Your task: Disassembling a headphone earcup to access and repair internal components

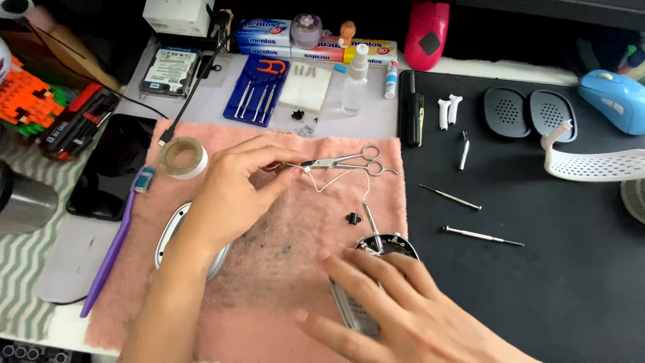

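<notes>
My left hand [245, 181] rests on the pink cloth [282, 262], fingertips pinching a thin white wire [336, 178] at the tip of a pair of small silver scissors [349, 161]. The wire runs down to a round open earcup with a circuit board [390, 243]. My right hand [396, 302] lies flat over a grey earcup shell [349, 309], fingers spread, touching the circuit board's edge. A small black part [353, 218] lies on the cloth between them.
A silver oval shell [168, 232], tape roll [183, 157] and purple toothbrush [114, 249] lie left. A blue screwdriver case [259, 84], spray bottle [356, 77] and hard drive [169, 70] stand behind. Loose screwdrivers [480, 234], two grey pads [531, 113], a white headband [591, 161] and a blue mouse [615, 97] sit on the black mat.
</notes>
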